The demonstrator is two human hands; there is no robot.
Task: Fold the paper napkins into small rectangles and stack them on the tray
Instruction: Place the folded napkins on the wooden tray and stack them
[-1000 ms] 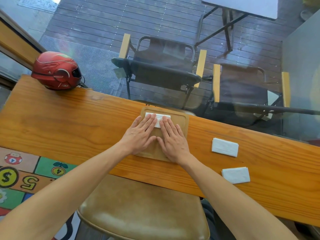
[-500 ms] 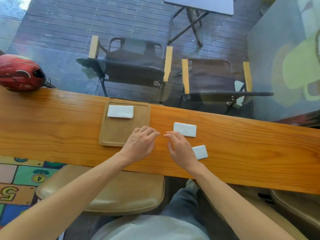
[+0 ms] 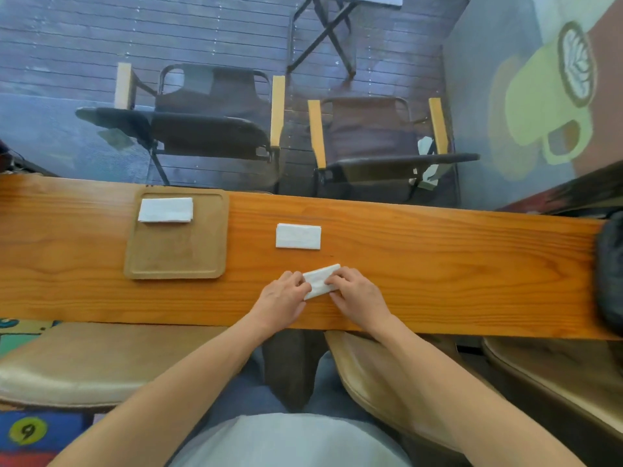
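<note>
A folded paper napkin (image 3: 320, 281) is held at the near part of the wooden counter (image 3: 438, 264), lying at a slant. It is gripped at its left end by the left hand (image 3: 281, 303) and at its right end by the right hand (image 3: 359, 296), the fingers of both being closed onto the paper. Whether it rests fully on the counter or is slightly lifted cannot be told.

The step in hand is judged to be the handling of this napkin for a further fold or for transfer to the tray. For a sound result, the edges should be squared against each other before any crease is pressed, and the crease should be run flat along the counter from the middle outward. The napkin is thin and soft; a light, even pinch at both ends is advised so that the layers are not splayed or torn. It should be carried level, so that the fold is not lost.

A second folded napkin (image 3: 298, 236) is noted lying flat on the counter, beyond the hands and apart from them, untouched.

The wooden tray (image 3: 175, 261) is set to the left, well apart from the hands. One folded napkin (image 3: 166, 210) is contained in it, placed at its far edge, squared with the rim. The rest of the tray floor is bare.
</note>
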